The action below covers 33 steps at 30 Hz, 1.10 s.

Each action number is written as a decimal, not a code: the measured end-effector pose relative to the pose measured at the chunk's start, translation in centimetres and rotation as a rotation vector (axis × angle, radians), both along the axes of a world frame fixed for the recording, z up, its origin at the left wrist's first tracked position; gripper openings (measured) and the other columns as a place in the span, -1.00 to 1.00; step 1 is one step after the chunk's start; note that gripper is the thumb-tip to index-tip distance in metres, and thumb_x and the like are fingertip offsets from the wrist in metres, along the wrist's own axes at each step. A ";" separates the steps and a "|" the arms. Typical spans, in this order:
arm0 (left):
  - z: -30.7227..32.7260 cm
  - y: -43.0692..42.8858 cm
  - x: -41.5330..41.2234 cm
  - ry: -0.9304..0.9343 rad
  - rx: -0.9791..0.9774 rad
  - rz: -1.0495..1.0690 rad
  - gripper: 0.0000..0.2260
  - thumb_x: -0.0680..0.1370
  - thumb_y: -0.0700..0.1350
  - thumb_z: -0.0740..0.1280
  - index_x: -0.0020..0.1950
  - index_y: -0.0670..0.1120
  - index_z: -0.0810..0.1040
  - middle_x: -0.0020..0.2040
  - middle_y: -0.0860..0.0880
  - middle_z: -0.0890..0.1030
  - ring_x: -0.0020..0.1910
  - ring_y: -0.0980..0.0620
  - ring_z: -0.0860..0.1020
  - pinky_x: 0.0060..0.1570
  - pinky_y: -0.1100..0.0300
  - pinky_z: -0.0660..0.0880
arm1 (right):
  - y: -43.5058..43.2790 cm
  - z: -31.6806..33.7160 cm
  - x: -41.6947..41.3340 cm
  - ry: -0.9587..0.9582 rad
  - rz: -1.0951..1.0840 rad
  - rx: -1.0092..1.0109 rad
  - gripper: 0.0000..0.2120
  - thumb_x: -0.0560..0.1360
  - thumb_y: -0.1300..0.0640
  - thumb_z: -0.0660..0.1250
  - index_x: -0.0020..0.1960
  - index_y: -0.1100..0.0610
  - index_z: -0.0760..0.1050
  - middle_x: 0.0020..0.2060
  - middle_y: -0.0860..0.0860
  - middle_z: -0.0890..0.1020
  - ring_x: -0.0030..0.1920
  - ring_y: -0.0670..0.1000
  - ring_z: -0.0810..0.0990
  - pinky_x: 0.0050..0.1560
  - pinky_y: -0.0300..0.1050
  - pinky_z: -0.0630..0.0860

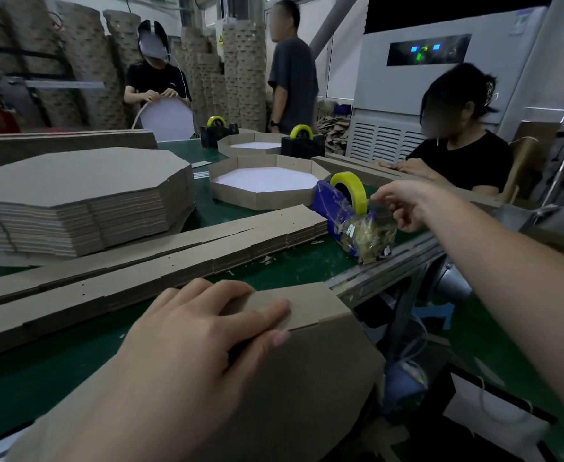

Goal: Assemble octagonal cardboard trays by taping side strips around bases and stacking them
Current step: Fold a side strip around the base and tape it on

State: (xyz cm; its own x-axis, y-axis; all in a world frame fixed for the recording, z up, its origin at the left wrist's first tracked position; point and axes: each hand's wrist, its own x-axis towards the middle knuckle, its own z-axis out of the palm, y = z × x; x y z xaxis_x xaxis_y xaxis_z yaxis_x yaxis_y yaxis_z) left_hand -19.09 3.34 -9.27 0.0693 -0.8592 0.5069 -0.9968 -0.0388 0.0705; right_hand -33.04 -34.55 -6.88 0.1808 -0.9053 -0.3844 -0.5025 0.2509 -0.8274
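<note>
Bench view, taping step. My left hand (207,328) lies with its fingers nearly straight across the brown cardboard side strip (310,303). It presses the strip against the edge of the brown octagonal cardboard base (324,371), which is tilted up at the near edge of the green bench top (290,268); the thumb rests on the base's flat face. My right hand (404,205) is stretched out to the blue tape dispenser (327,211) carrying the yellow roll of tape (349,191). Thumb and forefinger appear to pinch the clear tape end (382,208) just beyond the roll, the other fingers loosely curled. The strip-to-base seam runs left to right under my left fingers. It lies well apart from the tape end, nearer to me and to its left, so I judge the right hand must bring the tape back across to it. Flat strips (173,255) and spare bases (73,181) lie stacked between, to the left.
</note>
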 end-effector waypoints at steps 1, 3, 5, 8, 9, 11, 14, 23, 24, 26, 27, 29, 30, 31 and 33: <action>0.0 0.0 0.0 -0.001 0.001 0.001 -0.67 0.51 0.21 0.11 0.10 0.27 0.63 -0.05 0.12 0.64 -0.17 0.04 0.60 -0.31 0.18 0.47 | 0.0 0.2 0.0 0.011 0.007 0.006 -0.80 0.42 0.06 0.42 -0.29 0.09 0.45 -0.37 -0.05 0.36 -0.42 -0.10 0.24 -0.36 -0.22 0.25; 0.0 0.0 0.1 0.002 0.003 0.001 -0.66 0.51 0.21 0.11 0.11 0.27 0.63 -0.05 0.13 0.64 -0.17 0.04 0.60 -0.31 0.18 0.47 | -0.2 0.8 -0.1 0.055 0.015 -0.002 -0.78 0.43 0.06 0.44 -0.28 0.09 0.43 -0.39 -0.04 0.38 -0.41 -0.09 0.28 -0.36 -0.20 0.26; -0.1 0.1 0.1 0.002 0.007 0.001 -0.66 0.52 0.21 0.11 0.11 0.27 0.63 -0.04 0.12 0.64 -0.16 0.03 0.60 -0.30 0.18 0.48 | -0.5 1.3 -0.1 0.120 0.029 -0.027 -0.79 0.46 0.07 0.42 -0.27 0.10 0.46 -0.40 -0.04 0.44 -0.40 -0.08 0.31 -0.35 -0.20 0.27; 0.0 -0.1 0.1 0.008 0.019 -0.001 -0.66 0.51 0.20 0.11 0.11 0.26 0.63 -0.04 0.12 0.64 -0.17 0.03 0.60 -0.31 0.16 0.49 | -0.8 1.7 0.1 0.173 0.045 -0.038 -0.81 0.50 0.13 0.39 -0.28 0.13 0.51 -0.40 -0.05 0.49 -0.42 -0.10 0.32 -0.36 -0.22 0.26; 0.1 -0.1 0.1 0.009 0.021 0.000 -0.66 0.51 0.21 0.11 0.11 0.26 0.63 -0.04 0.12 0.64 -0.17 0.03 0.60 -0.31 0.16 0.50 | -0.9 1.8 0.2 0.195 0.043 -0.032 -0.81 0.50 0.15 0.39 -0.28 0.14 0.51 -0.41 -0.05 0.48 -0.42 -0.10 0.31 -0.35 -0.22 0.26; 0.0 -0.1 0.0 0.015 0.019 0.002 -0.66 0.51 0.21 0.11 0.11 0.26 0.63 -0.04 0.12 0.64 -0.16 0.03 0.60 -0.30 0.15 0.50 | -0.9 2.2 0.3 0.260 0.050 -0.013 -0.80 0.49 0.16 0.40 -0.29 0.16 0.52 -0.43 -0.04 0.45 -0.42 -0.10 0.30 -0.34 -0.23 0.26; 0.0 0.1 0.1 0.036 0.017 -0.002 -0.66 0.51 0.21 0.12 0.10 0.26 0.64 -0.04 0.11 0.64 -0.16 0.03 0.60 -0.29 0.12 0.53 | -0.8 2.9 0.3 0.309 0.071 0.032 -0.79 0.49 0.16 0.41 -0.30 0.18 0.54 -0.54 -0.03 0.45 -0.43 -0.10 0.29 -0.35 -0.24 0.25; -0.2 0.3 0.1 0.024 0.012 0.001 -0.66 0.52 0.21 0.11 0.12 0.26 0.63 -0.04 0.12 0.64 -0.16 0.04 0.60 -0.29 0.14 0.51 | -0.2 2.1 0.1 -0.004 0.006 0.095 -0.92 0.53 0.20 0.35 -0.03 0.19 0.48 -0.42 -0.04 0.40 -0.46 -0.12 0.34 -0.18 0.31 0.58; -0.2 0.3 0.1 0.024 0.012 0.003 -0.66 0.52 0.21 0.11 0.12 0.26 0.63 -0.04 0.12 0.64 -0.16 0.04 0.60 -0.30 0.15 0.51 | -0.1 1.8 -0.1 -0.061 0.006 0.102 -0.93 0.54 0.21 0.33 -0.01 0.19 0.48 -0.43 -0.06 0.39 -0.48 -0.14 0.33 -0.13 0.37 0.56; -0.2 0.3 0.1 0.020 0.016 0.008 -0.66 0.52 0.21 0.11 0.11 0.26 0.63 -0.03 0.12 0.64 -0.16 0.03 0.60 -0.30 0.15 0.50 | 0.4 1.0 -0.3 -0.175 -0.017 0.085 -0.96 0.55 0.22 0.31 -0.02 0.18 0.47 -0.52 -0.07 0.40 -0.55 -0.16 0.32 -0.12 0.43 0.53; -0.2 0.3 0.2 0.018 0.016 0.009 -0.66 0.52 0.21 0.11 0.12 0.26 0.63 -0.03 0.12 0.64 -0.16 0.03 0.60 -0.30 0.14 0.51 | 0.7 0.6 -0.5 -0.237 -0.028 0.068 -0.98 0.56 0.22 0.30 -0.04 0.17 0.46 -0.59 -0.09 0.38 -0.61 -0.17 0.31 -0.09 0.45 0.51; -0.2 0.3 0.2 0.017 0.011 0.013 -0.66 0.51 0.21 0.11 0.11 0.26 0.63 -0.03 0.12 0.64 -0.15 0.02 0.60 -0.31 0.13 0.52 | 1.2 -0.4 -1.0 -0.364 -0.049 0.037 -0.98 0.57 0.23 0.28 -0.05 0.16 0.47 -0.66 -0.12 0.30 -0.67 -0.18 0.28 0.01 0.47 0.45; -0.2 0.3 0.2 0.018 0.008 0.017 -0.66 0.51 0.21 0.11 0.11 0.26 0.63 -0.03 0.12 0.64 -0.15 0.02 0.60 -0.31 0.12 0.52 | 1.4 -0.9 -1.3 -0.425 -0.056 0.025 -0.98 0.56 0.23 0.28 -0.05 0.17 0.47 -0.66 -0.13 0.27 -0.67 -0.18 0.26 0.05 0.47 0.44; -0.2 0.3 0.2 0.019 0.008 0.021 -0.66 0.51 0.21 0.11 0.10 0.26 0.63 -0.03 0.12 0.64 -0.15 0.02 0.61 -0.32 0.12 0.52 | 1.6 -1.5 -1.7 -0.491 -0.060 0.012 -0.97 0.56 0.24 0.27 -0.06 0.18 0.47 -0.64 -0.13 0.25 -0.66 -0.17 0.25 0.07 0.46 0.43; -0.1 0.2 0.1 0.018 0.009 0.026 -0.66 0.51 0.21 0.11 0.10 0.26 0.64 -0.03 0.12 0.64 -0.16 0.02 0.61 -0.32 0.14 0.49 | 1.8 -2.7 -2.6 -0.639 -0.063 -0.019 -0.95 0.53 0.28 0.27 -0.11 0.19 0.47 -0.60 -0.12 0.22 -0.62 -0.16 0.24 0.09 0.45 0.44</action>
